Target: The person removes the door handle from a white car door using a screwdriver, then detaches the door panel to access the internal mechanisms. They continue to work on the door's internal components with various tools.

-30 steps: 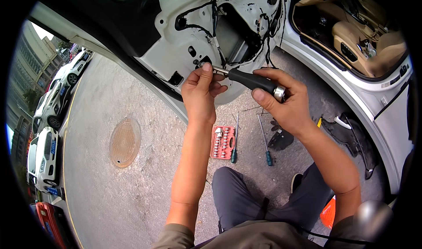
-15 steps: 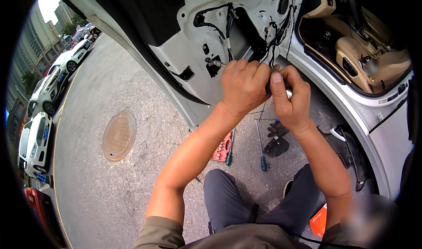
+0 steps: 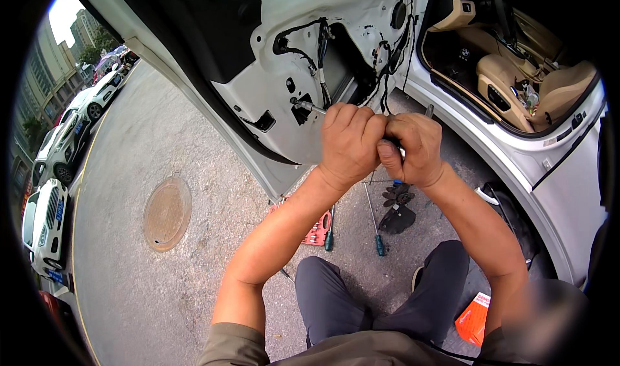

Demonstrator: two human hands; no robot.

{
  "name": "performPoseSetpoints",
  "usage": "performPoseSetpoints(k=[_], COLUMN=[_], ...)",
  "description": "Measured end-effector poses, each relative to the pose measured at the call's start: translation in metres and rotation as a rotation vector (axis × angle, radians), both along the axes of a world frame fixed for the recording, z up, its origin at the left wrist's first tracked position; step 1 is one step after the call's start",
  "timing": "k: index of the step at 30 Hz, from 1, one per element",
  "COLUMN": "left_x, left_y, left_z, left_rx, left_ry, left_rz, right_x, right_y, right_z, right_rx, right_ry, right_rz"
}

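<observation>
My left hand [image 3: 352, 140] is closed round the handle of a silver tool [image 3: 309, 105], which looks like a ratchet wrench. Its rounded head lies over a cutout in the stripped white car door [image 3: 284, 137]. Pressed close beside it, my right hand [image 3: 416, 148] is curled shut. From its top juts a slim grey metal piece [image 3: 429, 111], and a dark part shows between the two hands. My fingers cover the rest, so I cannot make out what the right hand holds. Black wiring [image 3: 321, 50] hangs on the door's inner panel.
On the asphalt lie a red socket case [image 3: 316, 232], a long screwdriver [image 3: 379, 243] with a green handle and dark gloves [image 3: 399, 198]. The car's open doorway shows a tan seat [image 3: 507, 85] to the right. An orange box [image 3: 475, 319] lies by my right leg.
The view has shifted, so the door and car sit farther left. My right hand has turned over, from thumb up to knuckles up, and its metal piece now points up and right.
</observation>
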State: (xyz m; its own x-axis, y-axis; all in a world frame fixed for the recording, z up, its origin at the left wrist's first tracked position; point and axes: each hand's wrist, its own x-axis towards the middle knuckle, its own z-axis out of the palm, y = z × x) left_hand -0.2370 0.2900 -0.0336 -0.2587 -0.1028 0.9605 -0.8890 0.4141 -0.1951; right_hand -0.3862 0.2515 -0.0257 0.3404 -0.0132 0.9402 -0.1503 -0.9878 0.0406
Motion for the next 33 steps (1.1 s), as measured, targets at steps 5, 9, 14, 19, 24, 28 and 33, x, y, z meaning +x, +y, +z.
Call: performPoseSetpoints(k=[5, 9, 14, 19, 24, 28, 33], left_x=[-0.004, 0.002, -0.009, -0.003, -0.009, 0.000, -0.003], left_y=[0.002, -0.002, 0.004, -0.004, -0.003, 0.000, -0.007], left_z=[0.015, 0.071, 0.013, 0.003, 0.054, 0.079, 0.012], left_rx=[0.305, 1.227, 0.348, 0.154, 0.902, 1.195, 0.040], left_ry=[-0.049, -0.389, -0.152, -0.071, -0.301, -0.407, -0.100], left_rz=[0.109, 0.180, 0.160, 0.055, 0.155, 0.135, -0.021], right_x=[0.010, 0.016, 0.019, 0.003, 0.017, 0.015, 0.012], right_y=[0.019, 0.031, 0.012, -0.011, 0.007, 0.026, 0.005], right_z=[-0.012, -0.003, -0.030, -0.017, -0.020, -0.003, -0.013], right_rx=[0.581, 1.835, 0.961, -0.046, 0.830, 1.533, 0.380], right_ry=[-0.197, -0.472, -0.371, -0.072, -0.353, -0.386, -0.195], right_rz=[-0.007, 0.383, 0.096, 0.000, -0.041, 0.209, -0.043])
